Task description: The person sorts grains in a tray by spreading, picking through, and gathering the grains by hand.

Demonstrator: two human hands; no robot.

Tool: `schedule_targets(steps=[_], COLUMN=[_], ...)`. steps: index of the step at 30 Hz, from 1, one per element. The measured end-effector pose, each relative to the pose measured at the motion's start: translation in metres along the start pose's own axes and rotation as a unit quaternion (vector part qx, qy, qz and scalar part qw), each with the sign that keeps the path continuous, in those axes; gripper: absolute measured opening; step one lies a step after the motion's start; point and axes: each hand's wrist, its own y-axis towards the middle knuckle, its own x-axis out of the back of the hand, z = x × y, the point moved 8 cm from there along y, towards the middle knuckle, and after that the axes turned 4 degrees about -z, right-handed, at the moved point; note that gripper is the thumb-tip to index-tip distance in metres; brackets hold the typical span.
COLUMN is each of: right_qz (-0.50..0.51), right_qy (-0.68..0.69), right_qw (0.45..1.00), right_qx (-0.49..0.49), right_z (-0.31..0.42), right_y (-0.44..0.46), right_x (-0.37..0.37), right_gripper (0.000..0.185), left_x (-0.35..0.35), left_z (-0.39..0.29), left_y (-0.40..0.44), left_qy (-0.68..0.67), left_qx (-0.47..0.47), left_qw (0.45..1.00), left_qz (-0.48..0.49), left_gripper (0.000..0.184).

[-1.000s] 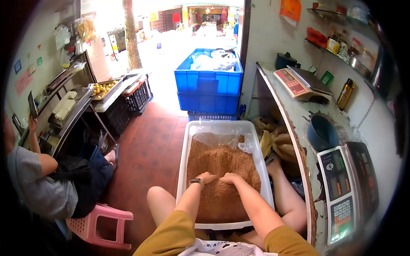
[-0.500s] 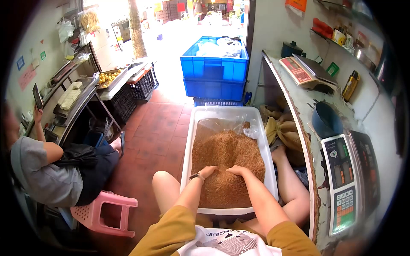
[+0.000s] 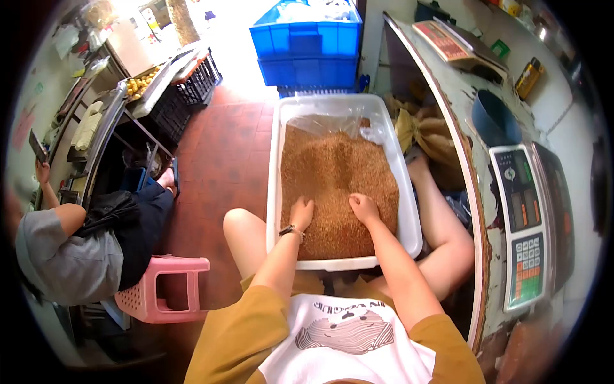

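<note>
A white plastic tub [image 3: 275, 173] stands between my legs, filled with loose reddish-brown grains [image 3: 332, 166]. Clear plastic film [image 3: 332, 123] lies at its far end. My left hand [image 3: 302, 213], with a dark band on the wrist, rests on the grains at the left, fingers curled. To the right, apart from it, my right hand [image 3: 364, 208] is also curled on the grains. What either hand holds, if anything, is hidden.
Stacked blue crates [image 3: 307, 48] stand beyond the tub. On the right counter are a digital scale [image 3: 521, 224], a dark blue bowl [image 3: 495, 118] and another scale [image 3: 460, 48]. A person [image 3: 70, 249] sits left, holding a phone, near a pink stool [image 3: 163, 288].
My hands have drawn back toward my body and moved apart over the grains. The camera view has tilted downward, showing more of my shirt.
</note>
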Motion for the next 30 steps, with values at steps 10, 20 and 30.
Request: schedule_targets(steps=[10, 20, 30], right_qz=[0.018, -0.045, -0.224], right_qy=[-0.082, 0.005, -0.217], right_qw=[0.996, 0.996, 0.948], right_qx=[0.008, -0.078, 0.06], right_z=[0.003, 0.004, -0.016], right_y=[-0.001, 0.019, 0.027], right_x=[-0.002, 0.025, 0.069], right_gripper=[0.034, 0.025, 0.046], left_x=[0.007, 0.005, -0.011], left_z=[-0.016, -0.041, -0.035], left_y=[-0.015, -0.015, 0.001], left_qy=[0.039, 0.118, 0.224], left_qx=[-0.121, -0.265, -0.285], left_qw=[0.99, 0.954, 0.923], left_qz=[-0.059, -0.076, -0.13], left_gripper=[0.031, 0.018, 0.01])
